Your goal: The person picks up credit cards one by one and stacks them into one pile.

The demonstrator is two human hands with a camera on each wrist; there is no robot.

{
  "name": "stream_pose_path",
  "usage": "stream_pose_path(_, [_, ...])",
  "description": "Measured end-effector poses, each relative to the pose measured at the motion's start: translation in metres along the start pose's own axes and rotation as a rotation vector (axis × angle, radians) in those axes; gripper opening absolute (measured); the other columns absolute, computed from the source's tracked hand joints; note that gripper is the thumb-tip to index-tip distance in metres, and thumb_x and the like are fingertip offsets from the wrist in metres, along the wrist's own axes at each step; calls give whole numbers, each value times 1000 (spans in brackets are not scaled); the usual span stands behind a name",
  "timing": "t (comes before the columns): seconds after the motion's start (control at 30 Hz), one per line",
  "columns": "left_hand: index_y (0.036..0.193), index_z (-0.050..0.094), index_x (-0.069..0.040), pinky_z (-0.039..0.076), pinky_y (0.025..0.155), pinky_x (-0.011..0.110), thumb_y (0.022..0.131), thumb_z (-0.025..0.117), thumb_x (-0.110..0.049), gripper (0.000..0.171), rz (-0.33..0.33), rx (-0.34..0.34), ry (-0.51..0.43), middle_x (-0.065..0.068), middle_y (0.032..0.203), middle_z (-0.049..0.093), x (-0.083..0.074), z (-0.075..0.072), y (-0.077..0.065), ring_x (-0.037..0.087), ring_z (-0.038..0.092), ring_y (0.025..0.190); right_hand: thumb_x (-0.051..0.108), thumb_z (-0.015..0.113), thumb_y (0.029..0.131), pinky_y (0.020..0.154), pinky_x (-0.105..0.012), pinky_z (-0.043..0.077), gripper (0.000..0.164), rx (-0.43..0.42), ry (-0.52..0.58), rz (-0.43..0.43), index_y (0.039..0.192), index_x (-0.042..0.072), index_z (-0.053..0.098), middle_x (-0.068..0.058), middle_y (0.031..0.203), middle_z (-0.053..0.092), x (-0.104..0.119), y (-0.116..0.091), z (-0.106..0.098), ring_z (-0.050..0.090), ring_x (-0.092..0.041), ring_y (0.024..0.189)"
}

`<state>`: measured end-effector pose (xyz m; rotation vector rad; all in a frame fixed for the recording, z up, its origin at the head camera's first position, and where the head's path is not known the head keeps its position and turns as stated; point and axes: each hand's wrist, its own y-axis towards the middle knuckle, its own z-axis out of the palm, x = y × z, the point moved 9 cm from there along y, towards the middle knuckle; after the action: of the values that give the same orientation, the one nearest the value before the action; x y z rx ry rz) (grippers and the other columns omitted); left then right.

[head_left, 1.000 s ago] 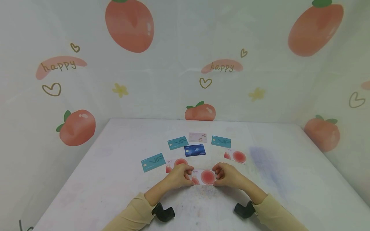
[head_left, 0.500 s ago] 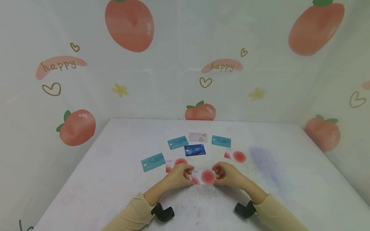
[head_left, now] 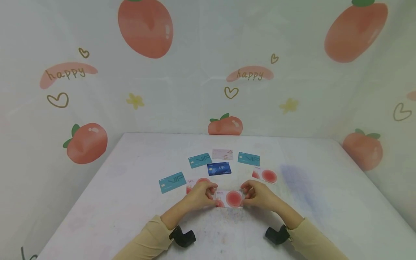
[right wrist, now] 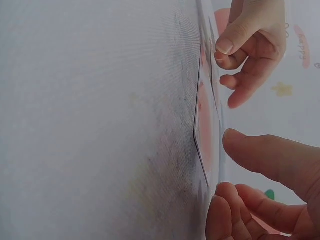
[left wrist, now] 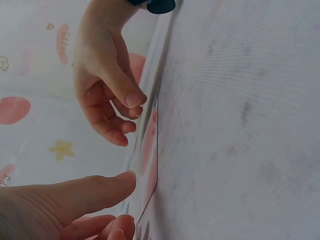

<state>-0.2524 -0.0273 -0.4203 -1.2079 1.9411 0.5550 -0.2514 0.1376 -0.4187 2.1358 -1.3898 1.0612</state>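
Note:
A white card with red circles (head_left: 232, 198) lies flat on the table between both hands. My left hand (head_left: 200, 196) is at its left edge, thumb and fingers parted. On its right side is my right hand (head_left: 261, 196), fingers loosely bent and thumb by the near right corner. In the left wrist view the thumb (left wrist: 107, 192) is off the card's surface; in the right wrist view the right thumb (right wrist: 265, 155) is also clear of it. Neither hand holds anything. Partly hidden behind the left hand is a similar white and red card (head_left: 192, 183).
Beyond the hands lie teal VIP cards (head_left: 172, 182), a dark blue VIP card (head_left: 219, 168) and a pale pink card (head_left: 222, 154). Another white and red card (head_left: 264, 175) sits behind the right hand. A printed curtain (head_left: 182, 90) hangs behind the table (head_left: 130, 216).
Both hands have let go of the white and red card. The right hand has shifted slightly right and up; the left has risen slightly. The card stays in the same place.

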Motion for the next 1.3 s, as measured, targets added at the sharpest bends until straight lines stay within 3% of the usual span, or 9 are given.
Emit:
stream_pose_path(0.37, [119,59,4,44,58,15,73,77,-7,51,-40,21,-34,13,93,60,-2,-1,7,11,51,68,13,76,75,67,-18,50,40,-17,-25,2,107,-2,57,-10,91,60,-4,1,-5,55,-13,76])
stream_pose_path(0.77, [122,59,-5,47,58,18,76,76,-14,49,-69,24,-29,9,98,61,-8,1,17,11,54,73,16,77,75,75,-30,54,41,-95,-50,41,106,-2,58,-11,93,61,-15,-2,-25,57,-14,80])
stream_pose_path(0.9, [121,60,-8,46,58,19,76,76,-17,48,-69,30,-5,8,98,62,-9,3,23,11,54,74,17,77,75,75,-31,54,40,-126,-62,52,105,-2,59,-11,94,61,-22,-4,-35,58,-16,81])
stream_pose_path(1.17, [121,58,-5,51,66,22,78,74,-17,48,-49,82,-58,12,101,61,-16,12,42,14,55,77,15,75,77,74,-29,52,39,-205,-83,33,107,-4,58,-17,95,62,-32,-10,-60,61,-20,82])
stream_pose_path(1.3, [122,58,-6,51,67,23,79,74,-17,48,-54,87,-65,12,103,61,-22,15,48,14,55,79,17,73,79,76,-31,52,44,-222,-81,91,112,-6,57,-19,100,63,-44,-14,-69,60,-25,87])
